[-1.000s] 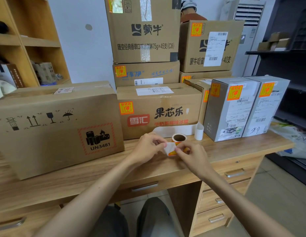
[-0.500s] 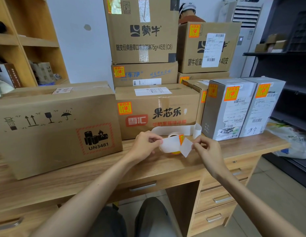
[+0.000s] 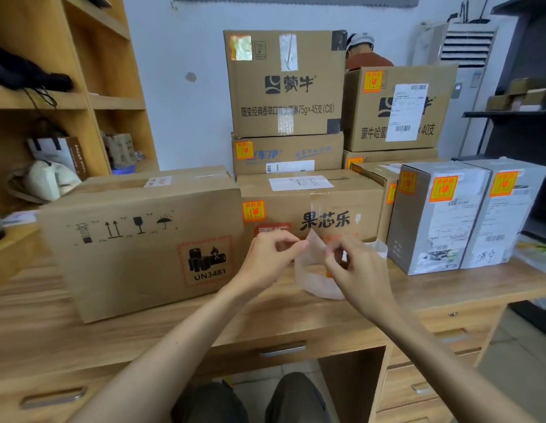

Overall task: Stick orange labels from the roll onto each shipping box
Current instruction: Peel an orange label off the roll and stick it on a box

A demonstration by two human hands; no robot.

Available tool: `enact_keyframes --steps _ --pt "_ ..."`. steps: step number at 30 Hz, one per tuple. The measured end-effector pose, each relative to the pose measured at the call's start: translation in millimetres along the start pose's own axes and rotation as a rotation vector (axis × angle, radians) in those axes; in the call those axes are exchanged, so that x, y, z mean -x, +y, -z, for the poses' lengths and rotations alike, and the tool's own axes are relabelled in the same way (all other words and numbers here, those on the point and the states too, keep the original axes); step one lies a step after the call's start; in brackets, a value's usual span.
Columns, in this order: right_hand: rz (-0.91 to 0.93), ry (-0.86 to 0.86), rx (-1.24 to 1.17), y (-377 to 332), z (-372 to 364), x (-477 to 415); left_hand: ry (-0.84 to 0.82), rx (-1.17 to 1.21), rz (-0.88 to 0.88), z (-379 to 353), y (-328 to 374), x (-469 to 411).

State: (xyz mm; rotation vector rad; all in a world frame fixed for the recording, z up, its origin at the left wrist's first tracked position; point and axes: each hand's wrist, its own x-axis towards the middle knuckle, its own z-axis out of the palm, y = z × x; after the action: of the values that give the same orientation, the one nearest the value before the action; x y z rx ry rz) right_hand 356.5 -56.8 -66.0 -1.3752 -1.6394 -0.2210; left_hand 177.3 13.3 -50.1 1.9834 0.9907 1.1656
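Note:
My left hand (image 3: 267, 257) pinches the white backing strip (image 3: 312, 270) of the label roll, held above the desk. My right hand (image 3: 354, 264) pinches the strip's free end, where a bit of orange label (image 3: 329, 273) shows under its fingers. The roll itself is hidden behind my right hand. A large brown box marked UN3481 (image 3: 137, 242) stands at the left and shows no orange label. The brown box behind my hands (image 3: 326, 209), the two grey boxes (image 3: 439, 218) at the right and several stacked boxes carry orange labels.
The wooden desk (image 3: 143, 334) has drawers below its front edge. A wooden shelf unit (image 3: 82, 102) stands at the left, dark shelving (image 3: 515, 114) at the right. A person in a cap (image 3: 361, 51) shows behind the stacked boxes.
Both hands lifted the backing strip higher above the desk and came closer together. The view tilted up and moved nearer the boxes.

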Motion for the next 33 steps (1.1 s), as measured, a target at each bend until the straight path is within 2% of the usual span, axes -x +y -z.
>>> enact_keyframes --steps 5,8,10,12,15,17,19,21,26,33 --pt "0.302 0.073 0.228 -36 -28 -10 0.108 -0.019 0.032 33 13 11" --pt "0.387 0.118 0.281 -56 -42 -13 0.188 -0.059 0.056 53 10 17" --pt "0.408 0.064 0.234 -63 -48 -14 0.208 -0.083 0.078 67 10 23" --pt "0.358 0.017 0.111 -70 -48 -16 0.199 -0.080 0.088 84 11 30" --pt "0.121 0.020 -0.175 -80 -47 -25 0.146 -0.039 0.110 110 13 40" --pt "-0.061 -0.067 -0.412 -87 -47 -35 0.101 -0.018 0.112 124 14 46" --pt "-0.157 -0.190 -0.613 -95 -49 -40 0.079 -0.019 0.090 135 15 52" --pt "-0.174 -0.262 -0.725 -102 -55 -41 0.078 -0.036 0.063 144 15 56" --pt "-0.138 -0.291 -0.811 -124 -72 -43 0.136 -0.071 0.027 169 12 65" --pt "-0.096 -0.295 -0.779 -171 -113 -50 0.357 -0.197 0.053 213 -2 86"
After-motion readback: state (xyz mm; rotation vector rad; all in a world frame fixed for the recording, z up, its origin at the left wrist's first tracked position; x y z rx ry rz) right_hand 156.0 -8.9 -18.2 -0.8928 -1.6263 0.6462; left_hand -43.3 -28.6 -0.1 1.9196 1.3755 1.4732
